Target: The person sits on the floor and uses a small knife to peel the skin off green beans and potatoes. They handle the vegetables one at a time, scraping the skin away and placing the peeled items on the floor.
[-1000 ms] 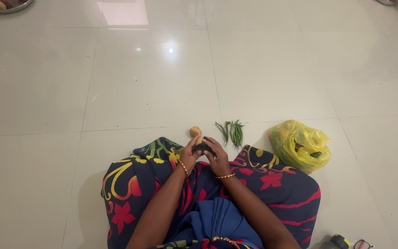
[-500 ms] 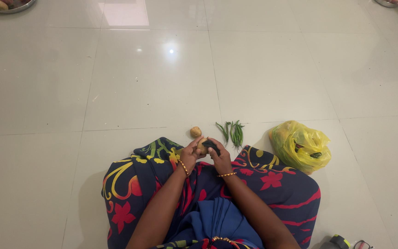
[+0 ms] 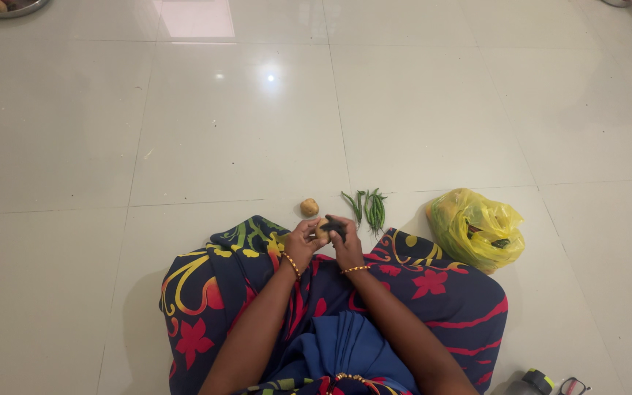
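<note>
We are sitting on a glossy floor [image 3: 418,110] of large pale tiles, which is reflecting a ceiling light; our patterned skirt [image 3: 433,292] is spreading over it. A metal tray [image 3: 1,6] is lying at the far left edge, well apart from us.

Our hands are working together above the lap. Our left hand [image 3: 301,245] is clamping a small potato [image 3: 321,232], fingers wrapped beneath it. Our right hand [image 3: 347,245] is gripping a dark peeler [image 3: 334,227] and pressing it on the potato. We cannot tell the potato's long axis, since the fingers are covering most of it.

A second potato [image 3: 309,207] is lying on the floor just beyond the hands. Green chillies [image 3: 369,208] are lying beside it, long axes pointing away from us. A yellow bag [image 3: 477,230] is resting to the right, touching the skirt.
</note>
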